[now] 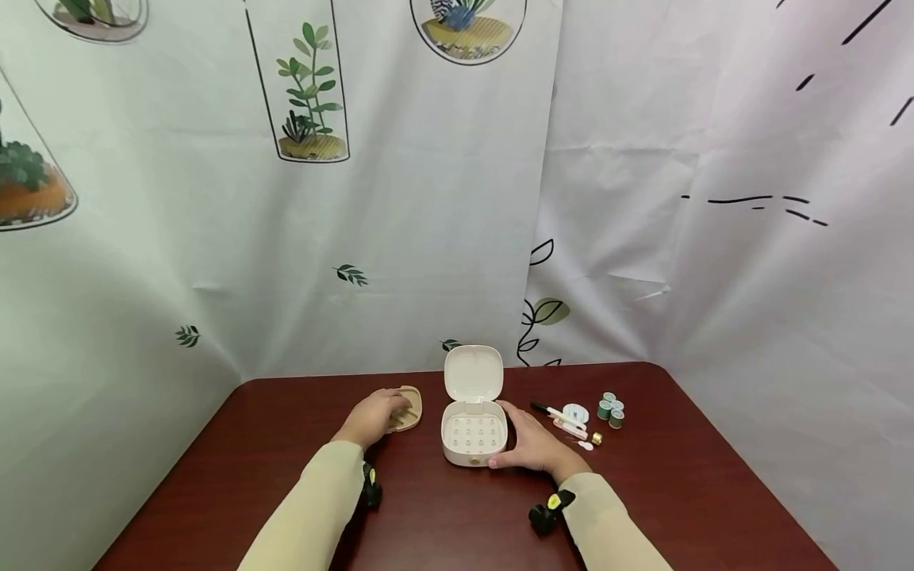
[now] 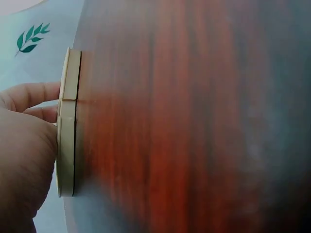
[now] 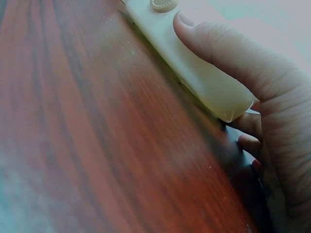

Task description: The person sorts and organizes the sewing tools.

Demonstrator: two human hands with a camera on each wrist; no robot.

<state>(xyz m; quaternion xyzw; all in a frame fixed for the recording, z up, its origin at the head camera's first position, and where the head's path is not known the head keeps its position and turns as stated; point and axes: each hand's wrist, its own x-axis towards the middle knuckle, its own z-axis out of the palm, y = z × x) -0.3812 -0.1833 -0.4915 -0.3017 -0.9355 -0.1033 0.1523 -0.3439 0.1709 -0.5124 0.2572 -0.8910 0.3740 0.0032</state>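
Here, a white box [image 1: 459,457] is gripped on the bench [image 1: 421,515] by the right hand [image 1: 534,442].
Its lid [image 1: 474,373] is raised; its side is clasped between thumb [image 3: 214,43] and fingers [image 3: 249,124]. To its left, a beige tray [image 1: 414,418] is touched by the left hand [image 1: 367,419]; whether it is gripped cannot be told. Farther right, spools [image 1: 604,410] and a pen [image 1: 566,418] are seen.

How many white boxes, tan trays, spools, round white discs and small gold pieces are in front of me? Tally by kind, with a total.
White box: 1
Tan tray: 1
Spools: 4
Round white disc: 1
Small gold piece: 1
Total: 8
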